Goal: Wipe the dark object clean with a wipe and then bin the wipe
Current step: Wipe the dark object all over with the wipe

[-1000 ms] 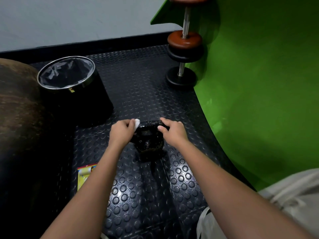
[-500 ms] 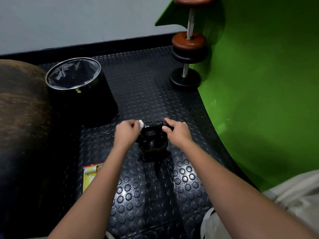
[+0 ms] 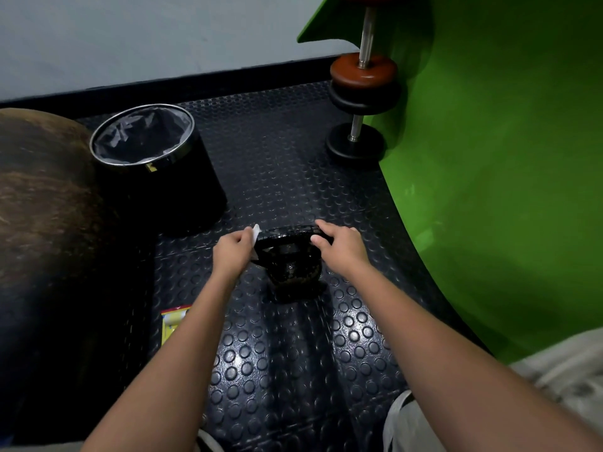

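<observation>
A black kettlebell stands on the studded rubber floor in the middle of the view. My left hand holds a small white wipe against the left end of the kettlebell's handle. My right hand grips the right end of that handle, thumb in front. Back left of the kettlebell stands a black bin with a chrome rim and a dark liner.
A dumbbell with brown and black plates stands upright at the back, against a green curved panel on the right. A large brown rounded object fills the left side. A yellow packet lies by my left forearm.
The view has shifted a little. My left hand with the wipe stays at the left end of the handle, moving only slightly along it. My right hand keeps its grip.
</observation>
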The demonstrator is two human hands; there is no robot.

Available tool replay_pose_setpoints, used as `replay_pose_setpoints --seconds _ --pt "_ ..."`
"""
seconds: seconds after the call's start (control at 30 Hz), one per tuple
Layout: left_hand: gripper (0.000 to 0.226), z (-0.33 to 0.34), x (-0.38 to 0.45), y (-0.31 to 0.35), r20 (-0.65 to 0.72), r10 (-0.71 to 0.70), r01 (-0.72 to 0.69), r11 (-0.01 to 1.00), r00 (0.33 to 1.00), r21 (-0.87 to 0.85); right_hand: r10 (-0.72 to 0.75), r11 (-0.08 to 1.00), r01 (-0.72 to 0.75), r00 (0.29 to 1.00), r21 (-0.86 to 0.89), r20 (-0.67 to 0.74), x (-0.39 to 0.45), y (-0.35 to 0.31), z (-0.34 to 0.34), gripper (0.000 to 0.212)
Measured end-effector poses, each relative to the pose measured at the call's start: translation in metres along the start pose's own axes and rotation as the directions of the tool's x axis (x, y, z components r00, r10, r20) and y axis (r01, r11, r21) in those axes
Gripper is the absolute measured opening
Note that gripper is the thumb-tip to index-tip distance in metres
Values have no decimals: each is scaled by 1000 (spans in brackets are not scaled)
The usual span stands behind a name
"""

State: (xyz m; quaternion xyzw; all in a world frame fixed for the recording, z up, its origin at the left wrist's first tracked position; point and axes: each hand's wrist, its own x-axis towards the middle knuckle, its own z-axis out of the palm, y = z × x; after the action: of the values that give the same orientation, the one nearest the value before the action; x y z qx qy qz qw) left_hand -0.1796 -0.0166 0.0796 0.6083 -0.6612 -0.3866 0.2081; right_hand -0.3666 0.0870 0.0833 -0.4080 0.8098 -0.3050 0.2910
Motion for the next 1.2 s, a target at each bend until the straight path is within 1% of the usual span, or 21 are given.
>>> replay_pose_setpoints --seconds 0.07,0.13,0.3,0.4,0.47,0.53,0.67,0.77,0.87,0.93,1.0,1.1,1.2 --pt "44 1 -1 4 -8 30 -29 999 1000 29 1 1000 -1 1000 -3 4 0 0 0 47" --pt "46 3 -4 16 6 121 -121 988 993 96 -1 1000 1 1000 -10 5 0 1 1 47" --pt "40 17 -14 46 94 306 -320 904 948 284 -10 998 9 1000 -64 -22 0 -2 0 47" --pt "39 20 -17 45 123 369 -389 878 921 277 -14 998 12 1000 -67 -21 -1 -2 0 47" --pt "40 15 -14 35 107 347 -362 907 932 214 -15 998 13 1000 -65 -24 -1 -2 -1 47" --pt "45 9 -8 24 76 279 -288 943 957 167 -6 998 5 1000 -56 -14 -2 -3 -1 47" --pt "49 4 -6 14 36 182 -185 974 983 133 2 999 -2 1000 -36 -5 -3 -3 -2 47" --pt "47 8 -8 22 33 203 -206 964 979 169 1 1000 -1 1000 -30 -10 -2 -2 -1 47" --pt "42 16 -13 34 57 304 -308 915 951 261 -2 1000 2 1000 -30 -22 -2 -2 -1 47" --pt "38 19 -15 39 83 349 -357 887 934 293 -4 1000 3 1000 -30 -21 -2 -2 -1 47" --pt "38 16 -13 41 108 330 -347 900 938 264 -3 1000 3 1000 -26 -16 -2 -2 -1 47" --pt "40 3 -2 36 99 261 -277 935 960 223 0 1000 -1 1000 -17 -6 -2 -2 -1 47" --pt "33 -7 8 29 122 201 -225 947 972 229 8 1000 -8 1000 14 3 -2 -1 -1 47"
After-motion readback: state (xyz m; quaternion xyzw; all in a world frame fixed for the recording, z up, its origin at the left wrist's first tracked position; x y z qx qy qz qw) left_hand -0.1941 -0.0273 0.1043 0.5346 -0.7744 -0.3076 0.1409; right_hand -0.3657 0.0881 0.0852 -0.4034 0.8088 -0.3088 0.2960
